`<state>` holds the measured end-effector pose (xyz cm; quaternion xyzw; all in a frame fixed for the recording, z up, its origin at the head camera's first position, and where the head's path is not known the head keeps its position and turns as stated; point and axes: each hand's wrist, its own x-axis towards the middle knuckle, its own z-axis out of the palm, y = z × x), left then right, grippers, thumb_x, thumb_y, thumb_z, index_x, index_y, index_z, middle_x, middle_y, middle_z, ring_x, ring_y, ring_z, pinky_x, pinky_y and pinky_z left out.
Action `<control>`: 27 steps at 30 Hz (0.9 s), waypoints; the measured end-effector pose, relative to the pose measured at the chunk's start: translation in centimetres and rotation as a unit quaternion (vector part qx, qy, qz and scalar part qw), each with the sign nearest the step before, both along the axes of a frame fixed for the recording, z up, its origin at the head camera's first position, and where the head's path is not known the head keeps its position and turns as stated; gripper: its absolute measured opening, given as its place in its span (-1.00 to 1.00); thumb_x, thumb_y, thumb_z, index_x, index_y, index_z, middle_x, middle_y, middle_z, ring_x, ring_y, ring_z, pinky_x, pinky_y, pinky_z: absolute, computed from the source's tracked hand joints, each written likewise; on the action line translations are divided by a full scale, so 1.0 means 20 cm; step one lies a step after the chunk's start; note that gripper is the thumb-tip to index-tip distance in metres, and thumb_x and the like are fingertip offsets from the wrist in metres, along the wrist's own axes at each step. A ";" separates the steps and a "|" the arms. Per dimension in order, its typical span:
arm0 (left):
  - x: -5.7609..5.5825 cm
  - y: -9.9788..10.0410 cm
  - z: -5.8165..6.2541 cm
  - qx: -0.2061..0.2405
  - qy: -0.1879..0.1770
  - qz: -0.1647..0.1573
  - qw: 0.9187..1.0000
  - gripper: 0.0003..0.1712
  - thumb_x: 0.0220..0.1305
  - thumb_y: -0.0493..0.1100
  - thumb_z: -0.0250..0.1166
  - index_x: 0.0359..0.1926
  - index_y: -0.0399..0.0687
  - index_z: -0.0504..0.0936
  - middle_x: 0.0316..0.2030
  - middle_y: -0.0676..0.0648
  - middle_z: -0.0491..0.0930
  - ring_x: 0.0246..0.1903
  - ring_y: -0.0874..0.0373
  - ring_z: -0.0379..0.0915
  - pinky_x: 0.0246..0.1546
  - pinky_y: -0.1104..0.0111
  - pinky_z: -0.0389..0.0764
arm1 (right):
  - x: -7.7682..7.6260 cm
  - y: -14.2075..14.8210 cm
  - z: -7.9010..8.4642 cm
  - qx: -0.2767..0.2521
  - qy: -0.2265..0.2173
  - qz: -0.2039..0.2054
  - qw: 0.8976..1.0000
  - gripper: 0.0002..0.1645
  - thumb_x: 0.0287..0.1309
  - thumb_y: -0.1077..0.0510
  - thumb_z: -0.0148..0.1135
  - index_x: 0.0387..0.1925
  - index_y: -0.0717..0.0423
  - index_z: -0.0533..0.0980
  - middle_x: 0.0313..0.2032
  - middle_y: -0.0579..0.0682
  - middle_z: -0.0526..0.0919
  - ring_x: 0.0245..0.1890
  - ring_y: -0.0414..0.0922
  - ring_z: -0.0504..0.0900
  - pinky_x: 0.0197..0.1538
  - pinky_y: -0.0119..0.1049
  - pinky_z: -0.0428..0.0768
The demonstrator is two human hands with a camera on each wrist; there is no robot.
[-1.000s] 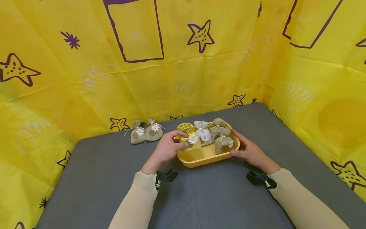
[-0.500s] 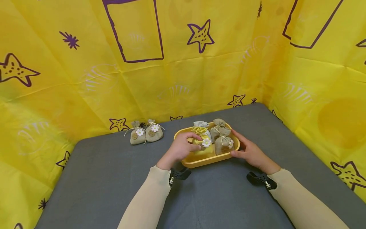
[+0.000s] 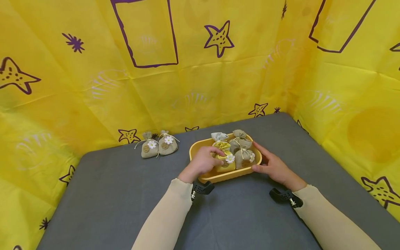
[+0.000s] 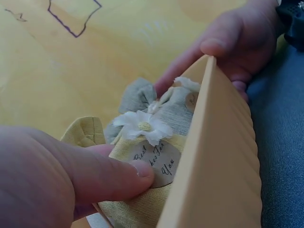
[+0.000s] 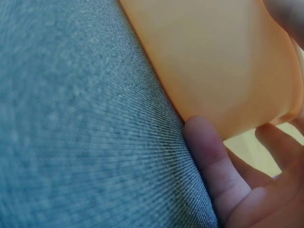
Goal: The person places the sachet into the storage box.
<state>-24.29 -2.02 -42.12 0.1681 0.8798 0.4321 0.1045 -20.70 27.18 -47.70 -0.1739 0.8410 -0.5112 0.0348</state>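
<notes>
My left hand pinches a yellow drawstring pouch inside the yellow tray. A white cloth flower and a round tag reading "Best ... For You" decorate this pouch, and the thumb presses over the tag in the left wrist view. Behind it shows the gathered top of a pale grey pouch. Two taupe pouches, a rear one and a front one, stand at the tray's right end. My right hand grips that end from outside, thumb at the front corner, fingers along the side.
Two more taupe pouches with white flowers, one on the left and one on the right, lie on the grey cloth-covered table, left of the tray. A yellow printed curtain closes off the table's back and sides.
My left hand has carried the yellow pouch rightward and down into the tray, in front of the pale grey pouch. The right hand and the tray have stayed in place.
</notes>
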 end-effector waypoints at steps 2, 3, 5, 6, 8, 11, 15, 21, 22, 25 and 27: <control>0.00 0.00 0.00 -0.007 0.002 -0.001 1.000 -0.80 0.05 -0.27 0.52 -0.28 0.08 0.77 -0.13 0.06 0.60 -0.24 0.10 0.39 -0.33 0.33 0.39 | 0.00 0.00 0.00 0.000 0.001 0.001 1.000 0.08 0.25 0.08 0.38 0.59 -0.06 -0.06 0.52 0.14 0.00 0.42 0.16 0.16 0.23 -0.16 0.37; 0.00 0.01 0.00 -0.009 0.001 -0.004 1.000 -0.81 0.05 -0.28 0.51 -0.29 0.07 0.77 -0.14 0.05 0.60 -0.25 0.09 0.40 -0.35 0.33 0.39 | 0.00 0.00 0.00 -0.002 0.000 0.001 1.000 0.08 0.25 0.09 0.38 0.59 -0.07 -0.06 0.52 0.13 0.00 0.42 0.16 0.16 0.23 -0.22 0.36; -0.01 0.01 -0.01 -0.018 -0.001 -0.008 1.000 -0.82 0.06 -0.28 0.52 -0.30 0.07 0.76 -0.16 0.06 0.59 -0.28 0.10 0.39 -0.37 0.34 0.40 | 0.00 0.00 0.00 -0.005 -0.003 0.000 1.000 0.08 0.25 0.09 0.38 0.59 -0.07 -0.06 0.53 0.12 0.00 0.43 0.15 0.15 0.19 -0.37 0.35; -0.01 0.01 -0.01 -0.023 -0.002 -0.010 1.000 -0.82 0.07 -0.27 0.51 -0.31 0.08 0.76 -0.18 0.07 0.59 -0.30 0.11 0.39 -0.38 0.35 0.40 | 0.00 0.00 0.00 -0.006 -0.004 -0.001 1.000 0.08 0.25 0.09 0.38 0.59 -0.07 -0.06 0.53 0.11 -0.01 0.43 0.14 0.14 0.17 -0.43 0.34; -0.01 0.02 -0.02 -0.028 -0.011 -0.014 0.999 -0.82 0.08 -0.27 0.51 -0.32 0.09 0.75 -0.21 0.07 0.57 -0.35 0.10 0.39 -0.42 0.35 0.40 | 0.00 0.00 0.00 -0.007 -0.006 -0.002 1.000 0.08 0.24 0.08 0.39 0.59 -0.08 -0.06 0.53 0.11 0.00 0.43 0.14 0.14 0.14 -0.49 0.32; -0.01 0.02 -0.02 -0.036 -0.017 -0.018 0.999 -0.83 0.10 -0.26 0.51 -0.32 0.12 0.74 -0.22 0.08 0.56 -0.37 0.10 0.39 -0.42 0.35 0.41 | 0.00 0.00 0.00 -0.004 -0.006 -0.002 1.000 0.09 0.24 0.08 0.39 0.59 -0.07 -0.06 0.53 0.12 0.00 0.43 0.15 0.14 0.21 -0.33 0.35; -0.01 0.02 -0.02 -0.047 -0.016 -0.026 0.998 -0.83 0.11 -0.22 0.51 -0.31 0.15 0.73 -0.21 0.09 0.57 -0.31 0.10 0.41 -0.35 0.34 0.43 | 0.00 0.00 0.00 0.000 -0.008 -0.004 1.000 0.09 0.24 0.08 0.39 0.59 -0.07 -0.07 0.53 0.12 -0.01 0.44 0.17 0.12 0.27 0.02 0.30; -0.01 0.01 -0.02 -0.050 -0.027 -0.038 0.998 -0.83 0.12 -0.19 0.50 -0.28 0.17 0.73 -0.21 0.08 0.57 -0.30 0.10 0.42 -0.35 0.33 0.44 | 0.00 0.00 0.00 0.001 -0.012 -0.004 1.000 0.09 0.24 0.06 0.39 0.59 -0.08 -0.07 0.53 0.13 -0.01 0.43 0.19 0.13 0.27 0.14 0.28; -0.01 0.01 -0.02 -0.049 -0.028 -0.040 0.998 -0.83 0.12 -0.19 0.50 -0.27 0.17 0.73 -0.21 0.08 0.57 -0.31 0.09 0.42 -0.36 0.33 0.44 | 0.00 -0.01 0.00 0.001 -0.012 -0.004 1.000 0.09 0.24 0.06 0.39 0.59 -0.09 -0.07 0.53 0.14 -0.01 0.43 0.19 0.13 0.27 0.14 0.29; -0.01 0.01 -0.01 -0.051 -0.025 -0.051 0.997 -0.82 0.13 -0.17 0.50 -0.26 0.19 0.73 -0.20 0.09 0.57 -0.29 0.10 0.42 -0.33 0.33 0.43 | 0.00 0.00 0.00 0.001 -0.013 -0.005 1.000 0.09 0.24 0.05 0.39 0.59 -0.10 -0.07 0.53 0.14 -0.01 0.43 0.20 0.14 0.26 0.13 0.30; -0.01 0.01 -0.01 -0.052 -0.024 -0.057 0.997 -0.82 0.13 -0.14 0.50 -0.25 0.21 0.73 -0.19 0.09 0.57 -0.25 0.10 0.42 -0.29 0.32 0.43 | 0.00 0.00 0.00 0.004 -0.014 -0.005 1.000 0.10 0.24 0.05 0.39 0.59 -0.10 -0.07 0.53 0.15 -0.01 0.42 0.20 0.15 0.26 0.14 0.31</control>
